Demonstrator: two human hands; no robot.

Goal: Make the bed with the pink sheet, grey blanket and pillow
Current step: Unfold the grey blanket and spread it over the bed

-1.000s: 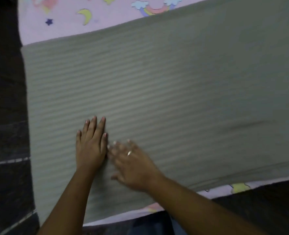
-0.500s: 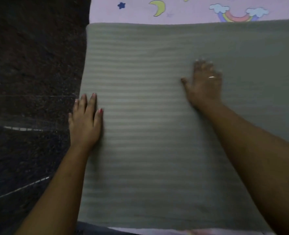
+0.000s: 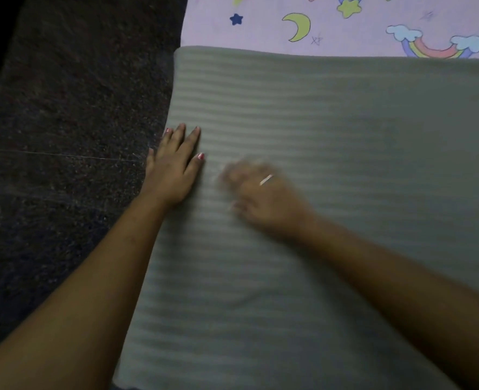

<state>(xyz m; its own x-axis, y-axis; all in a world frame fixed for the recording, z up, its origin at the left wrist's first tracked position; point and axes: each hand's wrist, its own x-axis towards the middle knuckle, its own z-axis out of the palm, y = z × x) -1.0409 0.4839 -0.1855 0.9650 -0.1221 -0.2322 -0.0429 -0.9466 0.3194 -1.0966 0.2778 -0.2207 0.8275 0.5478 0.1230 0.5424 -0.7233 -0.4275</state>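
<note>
The grey blanket [image 3: 345, 164], ribbed in fine stripes, lies spread flat over the pink sheet [image 3: 213, 32] and fills most of the view. Its far edge runs straight across, leaving a band of sheet uncovered beyond it, printed with a yellow moon [image 3: 298, 26], a dark blue star [image 3: 235, 19] and a rainbow with clouds [image 3: 435, 46]. The left hand [image 3: 173, 170] rests palm down on the blanket's left border, fingers [image 3: 194, 139] straight and close together, gripping nothing; its outer fingers reach past the edge, above the dark speckled floor [image 3: 64, 122]. The right hand [image 3: 263, 201] lies on the blanket just beside the left one, apart from it, also palm down. It is blurred, but its fingers look loosely extended with no cloth gathered in them, and a ring [image 3: 266, 179] shows on one finger. Both forearms stretch in from the near edge.
</note>
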